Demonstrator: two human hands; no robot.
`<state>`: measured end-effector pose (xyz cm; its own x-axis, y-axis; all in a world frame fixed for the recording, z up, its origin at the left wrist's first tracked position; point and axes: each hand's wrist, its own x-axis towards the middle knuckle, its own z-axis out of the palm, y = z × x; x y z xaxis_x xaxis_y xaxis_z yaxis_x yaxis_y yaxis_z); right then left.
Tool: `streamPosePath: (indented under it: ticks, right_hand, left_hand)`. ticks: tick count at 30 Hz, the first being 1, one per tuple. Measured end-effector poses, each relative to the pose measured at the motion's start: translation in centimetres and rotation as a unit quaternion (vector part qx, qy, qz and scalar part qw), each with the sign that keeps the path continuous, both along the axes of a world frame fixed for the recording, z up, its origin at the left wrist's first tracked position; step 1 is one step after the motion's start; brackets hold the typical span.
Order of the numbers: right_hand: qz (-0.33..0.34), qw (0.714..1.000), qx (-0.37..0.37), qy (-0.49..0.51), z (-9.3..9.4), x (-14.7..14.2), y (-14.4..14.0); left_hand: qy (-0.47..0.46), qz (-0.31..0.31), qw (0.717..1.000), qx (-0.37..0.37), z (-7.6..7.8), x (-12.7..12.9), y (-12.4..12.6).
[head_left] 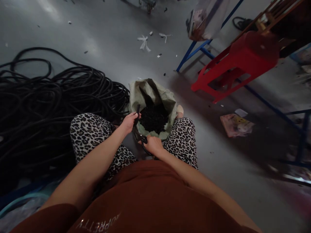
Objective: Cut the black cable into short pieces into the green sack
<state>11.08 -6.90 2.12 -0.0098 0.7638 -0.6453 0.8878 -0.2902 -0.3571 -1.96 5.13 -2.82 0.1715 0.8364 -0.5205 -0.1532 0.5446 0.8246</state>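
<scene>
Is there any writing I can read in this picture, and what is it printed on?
"PRETTY": white letters on the red-brown shirt, seen upside down near the bottom edge; the letters before it are cut short and unclear.
Pink packet on the floor: has a printed picture, any words too blurred to read.
Bagged item on the blue rack: print too blurred to read.
Nothing else legible.

Dim overall, soft glare on the grey floor (80, 29) top left. Right side with the red stool (243, 61) is motion-blurred and shadowed. Wide-angle bending at edges; cable pile (36, 106) nearly black, detail lost.
</scene>
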Motion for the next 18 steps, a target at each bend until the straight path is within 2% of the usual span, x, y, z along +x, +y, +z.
streamPosePath:
  ticks: [5,18]
  right_hand:
    - [0.049,0.998,0.042,-0.025,-0.14,0.28,-0.38]
    - [0.057,0.997,0.038,-0.024,0.30,0.65,-0.51]
  left_hand:
    - [-0.008,0.004,1.000,-0.004,-0.08,-0.03,0.04]
    - [0.001,0.024,1.000,-0.004,-0.04,0.05,0.08]
